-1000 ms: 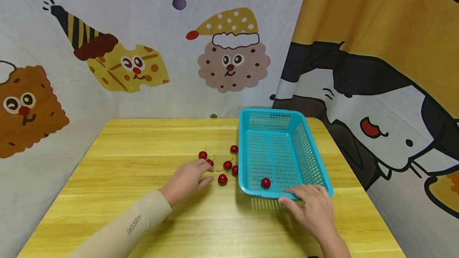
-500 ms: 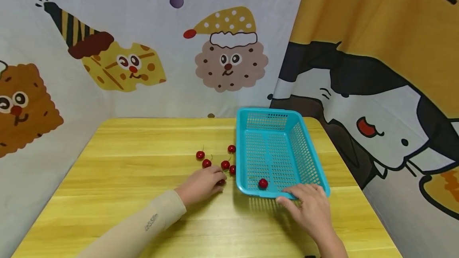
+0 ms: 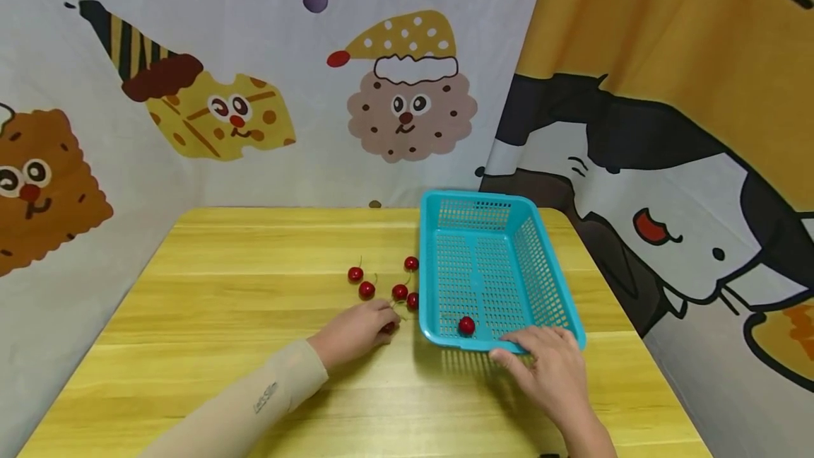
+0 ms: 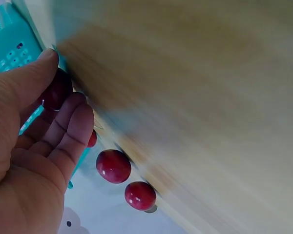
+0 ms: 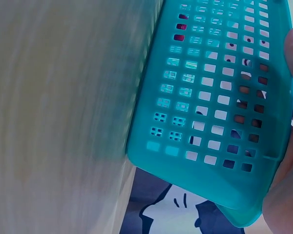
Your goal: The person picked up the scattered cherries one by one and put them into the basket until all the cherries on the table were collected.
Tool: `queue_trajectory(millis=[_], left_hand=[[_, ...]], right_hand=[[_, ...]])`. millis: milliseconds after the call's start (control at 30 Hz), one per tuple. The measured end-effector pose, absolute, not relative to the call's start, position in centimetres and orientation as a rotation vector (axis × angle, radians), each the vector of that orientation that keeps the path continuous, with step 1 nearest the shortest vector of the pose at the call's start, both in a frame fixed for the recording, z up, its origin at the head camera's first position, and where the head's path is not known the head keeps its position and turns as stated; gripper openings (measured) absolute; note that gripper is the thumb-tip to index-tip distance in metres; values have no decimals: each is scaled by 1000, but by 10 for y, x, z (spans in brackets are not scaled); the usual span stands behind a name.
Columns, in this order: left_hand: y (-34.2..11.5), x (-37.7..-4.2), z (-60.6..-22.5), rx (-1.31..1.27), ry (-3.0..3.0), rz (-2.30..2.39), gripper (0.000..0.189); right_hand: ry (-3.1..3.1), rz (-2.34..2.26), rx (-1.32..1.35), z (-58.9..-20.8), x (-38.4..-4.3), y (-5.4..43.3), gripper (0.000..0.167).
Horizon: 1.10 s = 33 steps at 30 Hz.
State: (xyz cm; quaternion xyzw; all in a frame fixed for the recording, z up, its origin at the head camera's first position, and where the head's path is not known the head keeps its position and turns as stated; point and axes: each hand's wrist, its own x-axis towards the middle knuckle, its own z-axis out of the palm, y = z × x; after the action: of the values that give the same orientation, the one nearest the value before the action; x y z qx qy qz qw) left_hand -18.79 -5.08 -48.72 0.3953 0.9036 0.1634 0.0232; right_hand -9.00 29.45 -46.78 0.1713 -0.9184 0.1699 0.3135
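Note:
My left hand (image 3: pixel 357 329) is low over the table, left of the basket, and pinches a dark red cherry (image 4: pixel 57 90) between thumb and fingertips. In the head view the fingers mostly cover that cherry. Beyond the hand lie several loose cherries, among them one cherry (image 3: pixel 367 290) with an upright stem and another cherry (image 3: pixel 399 292) nearer the basket. My right hand (image 3: pixel 550 370) grips the near rim of the turquoise plastic basket (image 3: pixel 566 271), thumb outside and fingers over the edge. A single cherry (image 3: pixel 467 326) sits inside, at the basket's near end.
The light wooden table (image 3: pixel 242 267) carries everything. Its far edge meets a white cloth (image 3: pixel 254 6) printed with cartoon figures, and a yellow curtain (image 3: pixel 668 20) hangs on the right.
My left hand has moved right and slightly nearer, from beside the left cherries to the nearest one, and now pinches it. The right hand stays on the basket rim.

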Motion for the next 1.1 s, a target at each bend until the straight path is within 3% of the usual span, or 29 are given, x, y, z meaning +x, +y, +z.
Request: queue_trajectory(millis=[333,633,1100], left_hand=[[-67,-179,-482,1144,2766,666,30],[-75,-178,-481,1090,2804,709,29],[-77,-180,-481,1088,2807,733,27]], right_hand=[[-2420,451,448,-467,-89,294,44],[-2442,454,437,-467,-88,293,37],[-2438,446,444,-467,-88,294,43]])
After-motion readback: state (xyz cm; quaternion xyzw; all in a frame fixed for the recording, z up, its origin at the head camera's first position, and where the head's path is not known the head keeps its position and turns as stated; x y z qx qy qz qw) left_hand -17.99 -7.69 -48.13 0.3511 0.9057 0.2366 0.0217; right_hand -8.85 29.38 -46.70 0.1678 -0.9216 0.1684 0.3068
